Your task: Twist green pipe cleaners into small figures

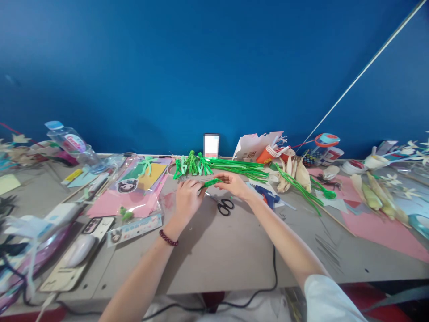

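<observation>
Green chenille piece [212, 182] in hand, raised just beyond the black-handled scissors [225, 206]. Left hand [189, 193]: fingers closed on its left end; dark red beaded bracelet [168, 238] at wrist. Right hand [232, 184]: thumb and fingertips pinched on its other end. Farther back, beyond the scissors: bundle of long green chenille stems [241, 168], rightward; row of bent green chenille shapes [192, 163], leftward. Right of the scissors: blue glue gun [268, 196], lying near. Left of them: pink sheets [110, 203], partly under clear plastic. Scissor blades partly hidden.
</observation>
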`<state>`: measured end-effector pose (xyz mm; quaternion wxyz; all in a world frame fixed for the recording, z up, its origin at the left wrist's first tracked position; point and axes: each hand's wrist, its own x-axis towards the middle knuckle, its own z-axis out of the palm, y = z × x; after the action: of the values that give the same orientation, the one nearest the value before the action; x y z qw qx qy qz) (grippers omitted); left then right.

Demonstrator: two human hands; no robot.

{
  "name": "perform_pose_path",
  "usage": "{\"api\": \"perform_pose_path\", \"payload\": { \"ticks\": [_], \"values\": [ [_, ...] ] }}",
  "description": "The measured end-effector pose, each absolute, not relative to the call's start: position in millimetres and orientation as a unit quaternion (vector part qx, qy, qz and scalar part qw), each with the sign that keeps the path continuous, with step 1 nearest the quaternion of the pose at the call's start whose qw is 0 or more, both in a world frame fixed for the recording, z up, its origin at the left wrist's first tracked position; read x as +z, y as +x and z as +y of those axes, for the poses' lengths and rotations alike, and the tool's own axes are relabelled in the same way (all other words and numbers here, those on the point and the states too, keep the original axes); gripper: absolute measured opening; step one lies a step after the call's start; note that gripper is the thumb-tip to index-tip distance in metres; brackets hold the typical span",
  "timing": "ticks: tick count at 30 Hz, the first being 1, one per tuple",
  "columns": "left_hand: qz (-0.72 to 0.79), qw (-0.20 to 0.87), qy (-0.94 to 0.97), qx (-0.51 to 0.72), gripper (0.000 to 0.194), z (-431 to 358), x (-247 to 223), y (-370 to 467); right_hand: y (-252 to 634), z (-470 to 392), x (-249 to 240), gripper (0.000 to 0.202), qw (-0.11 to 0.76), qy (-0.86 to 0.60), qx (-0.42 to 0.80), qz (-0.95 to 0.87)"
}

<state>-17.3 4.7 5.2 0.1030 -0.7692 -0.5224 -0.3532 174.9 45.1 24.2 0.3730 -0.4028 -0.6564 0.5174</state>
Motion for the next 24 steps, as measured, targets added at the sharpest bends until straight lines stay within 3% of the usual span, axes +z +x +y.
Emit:
{"api": "perform_pose_path", "payload": {
  "ticks": [14,24],
  "values": [
    [-0.521,0.119,-0.771,-0.345,0.015,3.1,4.1,-15.7,181.2,50.1,27.0,0.027,0.417,-0.410,0.501,-0.638],
    [-0.526,0.118,-0.764,-0.354,0.015,2.7,5.4,-14.3,178.0,45.7,30.4,0.026,0.398,-0.417,0.497,-0.648]
  ]
}}
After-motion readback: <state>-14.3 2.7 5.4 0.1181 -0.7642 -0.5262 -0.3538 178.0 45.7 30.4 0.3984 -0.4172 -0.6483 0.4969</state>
